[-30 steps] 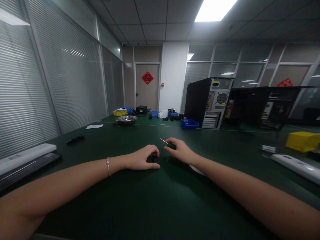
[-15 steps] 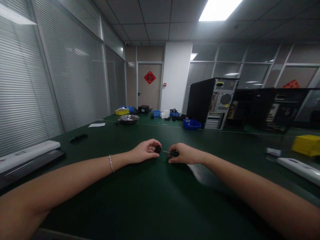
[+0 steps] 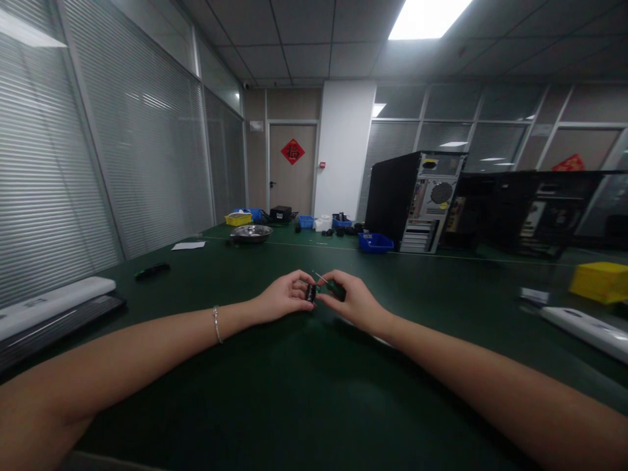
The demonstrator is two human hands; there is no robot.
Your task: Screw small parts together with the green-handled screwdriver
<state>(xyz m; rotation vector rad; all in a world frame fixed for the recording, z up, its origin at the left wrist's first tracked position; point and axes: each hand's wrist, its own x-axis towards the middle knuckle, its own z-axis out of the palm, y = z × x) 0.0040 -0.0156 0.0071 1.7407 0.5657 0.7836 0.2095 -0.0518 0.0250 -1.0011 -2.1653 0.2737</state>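
My left hand [image 3: 286, 294] is closed on a small black part [image 3: 311, 292], pinched between thumb and fingertips just above the table; its exact kind is too small to tell. Close beside it, my right hand [image 3: 354, 302] is closed around a screwdriver with a dark green handle [image 3: 336, 289]. The thin metal shaft slants up and to the left, its tip above the black part. My right thumb and forefinger reach to the black part's right side, where a bit of green shows. Whether they grip it, I cannot tell.
The dark green table [image 3: 294, 399] spreads around my hands. At the back stand a computer tower [image 3: 392, 196], a blue bin [image 3: 376, 243] and a round metal dish [image 3: 251, 234]. A dark green tool [image 3: 152, 271] lies to the left, a yellow box [image 3: 599, 282] to the right.
My right hand has moved left, closing the gap to the black part. The screwdriver shaft now tilts upward instead of pointing level at the part. My left hand has barely moved.
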